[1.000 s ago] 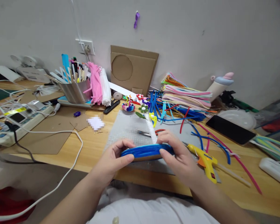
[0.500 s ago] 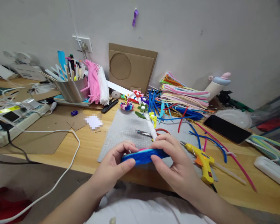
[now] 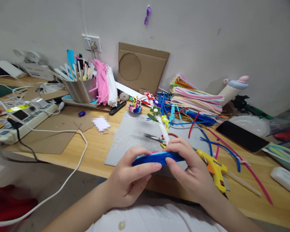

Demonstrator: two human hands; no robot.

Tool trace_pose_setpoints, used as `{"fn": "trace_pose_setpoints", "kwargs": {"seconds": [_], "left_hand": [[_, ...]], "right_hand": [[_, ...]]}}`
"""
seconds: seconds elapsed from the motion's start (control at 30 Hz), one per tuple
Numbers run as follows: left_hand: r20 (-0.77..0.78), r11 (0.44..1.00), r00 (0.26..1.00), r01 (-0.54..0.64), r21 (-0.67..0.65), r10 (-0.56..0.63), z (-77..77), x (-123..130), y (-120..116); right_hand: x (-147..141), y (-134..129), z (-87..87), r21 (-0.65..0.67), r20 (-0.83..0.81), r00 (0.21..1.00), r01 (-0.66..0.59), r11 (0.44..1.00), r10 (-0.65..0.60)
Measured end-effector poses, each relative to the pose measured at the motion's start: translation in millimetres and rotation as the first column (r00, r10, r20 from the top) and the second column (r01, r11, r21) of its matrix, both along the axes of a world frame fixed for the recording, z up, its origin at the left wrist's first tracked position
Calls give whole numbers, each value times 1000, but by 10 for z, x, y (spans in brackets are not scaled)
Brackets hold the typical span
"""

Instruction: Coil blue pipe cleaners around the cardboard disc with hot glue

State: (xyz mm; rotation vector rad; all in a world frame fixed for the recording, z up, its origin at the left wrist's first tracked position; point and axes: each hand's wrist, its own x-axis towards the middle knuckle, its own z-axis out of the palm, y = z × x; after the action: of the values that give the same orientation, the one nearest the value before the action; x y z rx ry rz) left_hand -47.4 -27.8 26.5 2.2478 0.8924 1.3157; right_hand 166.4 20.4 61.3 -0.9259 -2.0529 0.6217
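Note:
Between both hands is a blue pipe-cleaner band (image 3: 148, 159), held level above the front edge of the table, with light blue and pink showing along its top. My left hand (image 3: 128, 177) grips its left end, the thumb lying along the lower front side. At the other end, my right hand (image 3: 189, 167) pinches it with the thumb in front and fingers on top. Just beyond the fingers is a white-wrapped stem (image 3: 162, 129) with small pipe-cleaner flowers (image 3: 155, 110). Scissors (image 3: 151, 136) lie beside it on the grey cutting mat (image 3: 125, 138). The band's far side is hidden.
A yellow glue gun (image 3: 217, 172) lies right of my right hand, near loose pipe cleaners and a phone (image 3: 241, 136). Bundled pipe cleaners (image 3: 197, 100) are piled behind. On the left stand a metal pot of sticks (image 3: 79, 91) and a power strip (image 3: 26, 124) with trailing cables.
My left thumb has slid rightward along the band's lower side, and the left hand has turned. The whole scene sits slightly further right as the view shifted. Both hands keep hold.

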Motion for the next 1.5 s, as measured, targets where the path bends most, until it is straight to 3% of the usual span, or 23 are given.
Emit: {"fn": "trace_pose_setpoints", "kwargs": {"seconds": [0.1,0.27,0.33,0.53,0.67,0.87,0.93,1.03,1.17,1.33,1.5], "left_hand": [[-25,1000,1000,-17,-1,17,-22,8,20],[315,983,949,24,-180,34,-142,47,33],[371,971,926,28,-236,63,-198,65,43],[201,943,967,-88,-321,158,-299,112,80],[89,949,977,-163,-268,193,-298,122,86],[43,940,973,-208,-270,228,-266,111,54],[27,954,973,-220,-203,230,-220,104,50],[8,985,985,-171,-1,171,-100,105,74],[-43,969,990,-122,215,135,60,136,125],[-73,944,983,-138,301,167,109,146,142],[-47,912,976,-183,368,214,108,114,144]], "right_hand": [[-8,15,10,-12,-15,1000,-7,1000,7],[-3,39,1,-35,-42,999,-30,999,28],[8,49,-8,-48,-46,998,-36,998,34],[17,63,-20,-54,-47,998,-46,997,44],[18,55,-25,-40,-44,998,-52,998,50],[28,37,-34,-25,-27,998,-51,998,50],[15,33,-29,-21,-20,999,-51,999,50],[-13,22,-12,-10,-3,999,-48,999,48],[-42,-8,22,4,5,999,-36,999,36],[-49,-13,53,-24,-36,997,-74,997,73],[-35,23,-72,-56,-254,962,-119,991,102]]}}
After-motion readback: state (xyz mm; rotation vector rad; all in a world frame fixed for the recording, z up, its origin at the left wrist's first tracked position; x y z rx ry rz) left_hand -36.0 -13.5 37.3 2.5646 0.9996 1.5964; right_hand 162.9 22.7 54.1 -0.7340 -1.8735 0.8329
